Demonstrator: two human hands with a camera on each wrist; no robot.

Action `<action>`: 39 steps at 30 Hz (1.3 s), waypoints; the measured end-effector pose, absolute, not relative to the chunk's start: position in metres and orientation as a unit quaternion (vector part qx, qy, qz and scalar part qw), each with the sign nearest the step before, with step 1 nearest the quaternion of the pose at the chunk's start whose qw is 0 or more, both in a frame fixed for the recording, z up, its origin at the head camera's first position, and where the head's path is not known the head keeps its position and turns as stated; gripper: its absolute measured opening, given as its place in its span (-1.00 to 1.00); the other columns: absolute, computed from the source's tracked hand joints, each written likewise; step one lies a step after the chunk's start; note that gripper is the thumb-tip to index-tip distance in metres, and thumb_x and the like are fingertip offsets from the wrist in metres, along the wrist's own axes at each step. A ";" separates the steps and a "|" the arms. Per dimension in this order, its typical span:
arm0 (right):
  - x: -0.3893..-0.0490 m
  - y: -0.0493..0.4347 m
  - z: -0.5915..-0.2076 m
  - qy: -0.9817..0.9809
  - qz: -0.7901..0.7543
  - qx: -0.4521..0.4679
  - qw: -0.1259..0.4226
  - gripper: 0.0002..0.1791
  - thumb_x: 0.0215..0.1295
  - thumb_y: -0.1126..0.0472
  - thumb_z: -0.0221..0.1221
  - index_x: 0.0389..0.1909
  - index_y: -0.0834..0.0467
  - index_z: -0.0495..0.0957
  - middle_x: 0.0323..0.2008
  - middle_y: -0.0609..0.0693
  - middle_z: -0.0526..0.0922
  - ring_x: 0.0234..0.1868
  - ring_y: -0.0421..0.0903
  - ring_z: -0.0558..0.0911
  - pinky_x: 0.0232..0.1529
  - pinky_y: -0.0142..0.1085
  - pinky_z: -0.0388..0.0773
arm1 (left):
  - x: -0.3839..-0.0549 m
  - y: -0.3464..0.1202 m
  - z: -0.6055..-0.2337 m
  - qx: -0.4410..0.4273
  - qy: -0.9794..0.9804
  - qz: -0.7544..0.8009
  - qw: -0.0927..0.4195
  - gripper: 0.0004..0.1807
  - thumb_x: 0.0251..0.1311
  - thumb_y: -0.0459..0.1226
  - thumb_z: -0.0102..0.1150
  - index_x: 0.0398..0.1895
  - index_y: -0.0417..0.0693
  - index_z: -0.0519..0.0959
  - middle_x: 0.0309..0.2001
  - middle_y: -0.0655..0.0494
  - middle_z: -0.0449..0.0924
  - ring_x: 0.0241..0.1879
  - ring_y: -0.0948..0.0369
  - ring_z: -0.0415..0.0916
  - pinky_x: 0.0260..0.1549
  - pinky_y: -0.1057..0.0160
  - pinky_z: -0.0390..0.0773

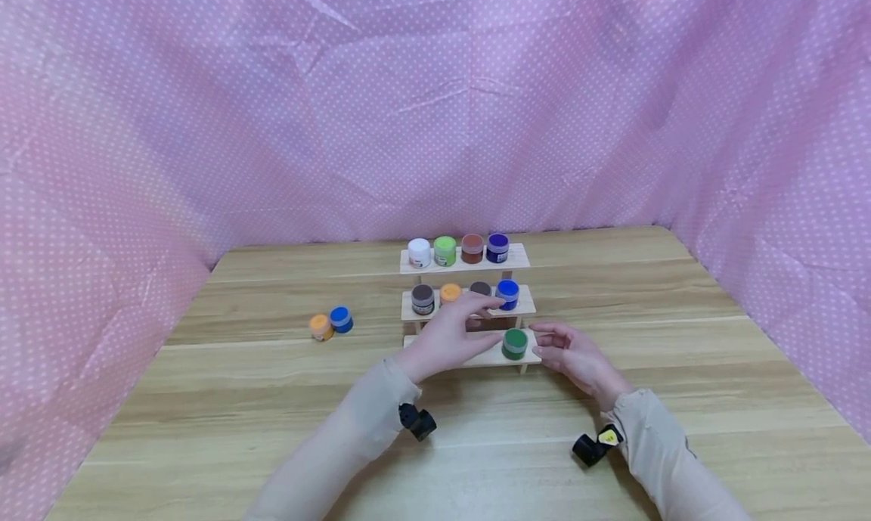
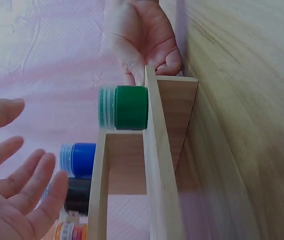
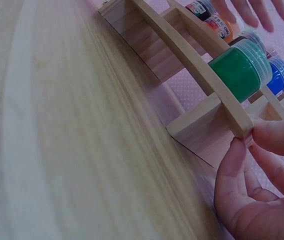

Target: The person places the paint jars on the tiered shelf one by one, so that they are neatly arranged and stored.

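Note:
A three-tier wooden display rack (image 1: pixel 491 357) stands on the table, bearing small paint jars. On its lowest tier, towards the right end, sits a green paint jar (image 1: pixel 515 344). My left hand (image 1: pixel 445 338) hovers over that tier with fingers spread, apart from the jar in the left wrist view. With thumb and fingertips, my right hand (image 3: pixel 267 175) pinches the right end of the lowest board. A blue jar (image 1: pixel 506 295), a dark jar (image 1: pixel 480 288), an orange jar (image 1: pixel 449 293) and another dark jar (image 1: pixel 423 299) line the middle tier, partly behind my left hand.
The top tier carries a white jar (image 1: pixel 419 253), a light green jar (image 1: pixel 445 251), a reddish-brown jar (image 1: pixel 472 249) and a dark blue jar (image 1: pixel 497 248). Left of the rack, an orange jar (image 1: pixel 320 327) and a blue jar (image 1: pixel 342 319) stand on the table. Pink dotted cloth (image 1: pixel 435 128) hangs behind.

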State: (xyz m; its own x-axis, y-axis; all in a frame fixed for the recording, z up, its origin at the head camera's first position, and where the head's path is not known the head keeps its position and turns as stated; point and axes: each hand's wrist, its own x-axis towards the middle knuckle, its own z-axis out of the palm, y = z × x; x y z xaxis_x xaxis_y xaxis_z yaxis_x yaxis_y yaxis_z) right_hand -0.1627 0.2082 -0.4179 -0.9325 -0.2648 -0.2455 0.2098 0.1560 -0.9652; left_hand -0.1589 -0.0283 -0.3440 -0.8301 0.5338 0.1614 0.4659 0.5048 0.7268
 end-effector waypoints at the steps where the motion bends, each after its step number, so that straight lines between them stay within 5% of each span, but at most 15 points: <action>1: -0.163 0.208 -0.418 0.738 -0.649 -0.017 0.182 -0.41 0.25 0.37 0.09 0.28 0.34 0.17 -0.16 -0.03 0.47 -0.19 -0.24 0.51 -0.15 -0.47 0.56 | -0.158 -0.031 -0.344 0.287 0.866 0.407 0.030 -0.48 0.13 -0.22 0.25 0.19 -0.03 0.41 0.08 0.06 0.50 0.03 0.15 0.50 0.03 0.32 0.55; 10: -0.161 0.208 -0.416 0.747 -0.640 -0.005 0.180 -0.43 0.25 0.35 0.09 0.28 0.31 0.19 -0.15 0.01 0.45 -0.19 -0.20 0.48 -0.18 -0.46 0.56 | -0.148 -0.059 -0.350 0.284 0.854 0.431 -0.063 -0.50 0.08 -0.31 0.28 0.14 -0.09 0.44 0.03 -0.02 0.52 -0.06 0.15 0.54 -0.06 0.26 0.60; 39: -0.161 0.206 -0.411 0.737 -0.647 0.001 0.196 -0.42 0.26 0.34 0.09 0.29 0.31 0.18 -0.12 -0.01 0.46 -0.17 -0.22 0.48 -0.18 -0.48 0.55 | -0.147 -0.168 -0.350 0.167 0.864 0.446 -0.161 -0.56 0.05 -0.40 0.28 0.05 -0.20 0.49 -0.01 -0.14 0.52 -0.08 0.04 0.51 -0.06 -0.04 0.58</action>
